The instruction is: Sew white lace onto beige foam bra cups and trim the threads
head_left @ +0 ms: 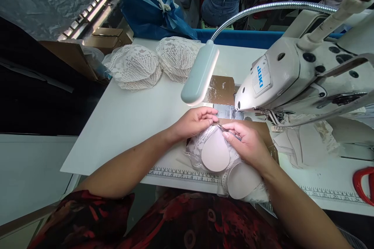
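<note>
Patterned shirt [187, 221] below hands [200, 121] [247, 142] pinching lace [196, 148] and tool [221, 127], white cup [215, 151], long axis pointing away, narrow end foremost.

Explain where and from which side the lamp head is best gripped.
Probably across the middle of the lamp head, coming from the picture's left: its body is long and narrow, its upper end joins the curved metal neck, and the sewing machine stands to its right.

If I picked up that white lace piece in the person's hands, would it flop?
The white lace piece would probably flop at its edges, where the lace looks thin and rumpled. Its smooth, pale, rounded cup shows no creases, so it likely holds its shape. With such open lace, it may feel light.
</note>
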The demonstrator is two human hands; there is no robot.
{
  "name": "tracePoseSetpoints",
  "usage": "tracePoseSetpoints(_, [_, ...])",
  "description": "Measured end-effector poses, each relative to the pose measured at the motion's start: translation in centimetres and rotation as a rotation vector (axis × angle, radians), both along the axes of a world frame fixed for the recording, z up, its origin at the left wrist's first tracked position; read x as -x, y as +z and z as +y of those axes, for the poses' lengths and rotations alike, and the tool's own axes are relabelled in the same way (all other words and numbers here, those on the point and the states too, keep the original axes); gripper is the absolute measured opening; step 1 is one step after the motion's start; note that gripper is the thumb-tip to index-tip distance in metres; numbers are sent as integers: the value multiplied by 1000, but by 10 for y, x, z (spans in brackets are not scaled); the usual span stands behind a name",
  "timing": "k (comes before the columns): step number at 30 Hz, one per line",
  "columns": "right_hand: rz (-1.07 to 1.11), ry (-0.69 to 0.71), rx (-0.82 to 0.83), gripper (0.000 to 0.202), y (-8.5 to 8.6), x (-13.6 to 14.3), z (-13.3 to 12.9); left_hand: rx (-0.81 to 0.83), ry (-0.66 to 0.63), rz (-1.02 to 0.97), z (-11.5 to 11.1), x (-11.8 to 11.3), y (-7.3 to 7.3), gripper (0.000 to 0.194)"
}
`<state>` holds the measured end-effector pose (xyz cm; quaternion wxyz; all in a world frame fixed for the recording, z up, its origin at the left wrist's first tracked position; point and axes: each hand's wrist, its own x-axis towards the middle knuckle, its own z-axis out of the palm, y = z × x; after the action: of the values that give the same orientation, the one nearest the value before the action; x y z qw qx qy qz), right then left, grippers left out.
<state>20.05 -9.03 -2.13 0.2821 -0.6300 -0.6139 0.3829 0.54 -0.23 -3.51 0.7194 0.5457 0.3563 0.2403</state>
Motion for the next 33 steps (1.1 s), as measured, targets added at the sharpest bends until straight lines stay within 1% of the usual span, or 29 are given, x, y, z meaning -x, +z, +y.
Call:
tracePoseSetpoints(7, [34,-8,23,29,-1,0,0,8,-18,-29,-1,0,6,34])
tracePoseSetpoints(12, [71,6,14,25,0,3,-1,3,-43,-45,-3,-1,9,35])
tracePoseSetpoints(15, [64,-40,-26,23,1,3,-1,1,-2,-3,-2,0,12,31])
tracePoseSetpoints(17, [23,-75,-58,23,2,2,0,11,0,61,-1,3,14,30])
tracePoseSetpoints(19, [-30,-92,-66,25,3,1,2,38,-59,131,2,7,16,31])
tracePoseSetpoints(21, [-62,-96,-76,27,2,3,4,65,-181,165,3,11,16,34])
tracePoseSetpoints(23, [-46,-82,-96,24,1,6,6,65,-301,154,4,14,17,29])
tracePoseSetpoints(25, [3,-39,-103,18,0,10,6,50,-356,125,4,15,18,21])
tracePoseSetpoints(27, [27,22,-88,12,-1,13,5,63,-365,90,3,14,19,20])
tracePoseSetpoints(29, [6,71,-89,9,-1,13,4,120,-346,33,3,13,20,21])
tracePoseSetpoints(33, [-33,115,-107,7,0,12,3,271,-245,-127,4,11,19,26])
